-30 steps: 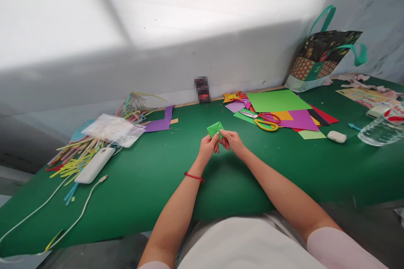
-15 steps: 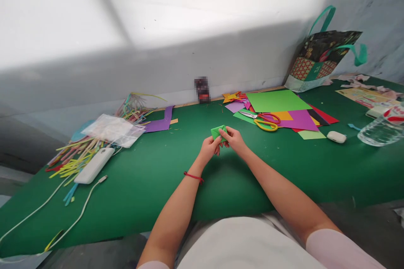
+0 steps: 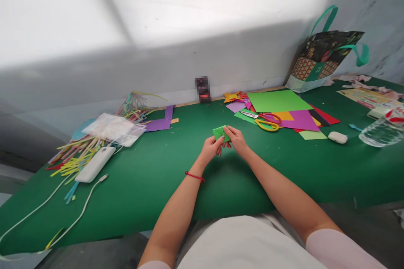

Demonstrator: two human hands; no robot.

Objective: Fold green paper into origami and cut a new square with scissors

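Observation:
A small folded piece of green paper [image 3: 219, 132] is held just above the green table [image 3: 151, 176], near its middle. My left hand [image 3: 211, 149] pinches its near left side; a red string circles that wrist. My right hand [image 3: 236, 139] is closed on the paper's right side, fingers curled over the top edge. Most of the folded piece is hidden behind my fingers.
Yellow-and-red scissors [image 3: 264, 120] lie on a stack of coloured paper sheets [image 3: 284, 109] to the right. A white earbud case [image 3: 337, 137] and a water bottle [image 3: 380, 131] lie further right. A patterned bag [image 3: 318, 61] stands at the wall. Left: paper strips [image 3: 75, 155], white power bank [image 3: 94, 164], cables.
The green paper stood up as an open diamond a second ago; now it is tipped lower and flatter between my fingers, with my right hand closed further over it.

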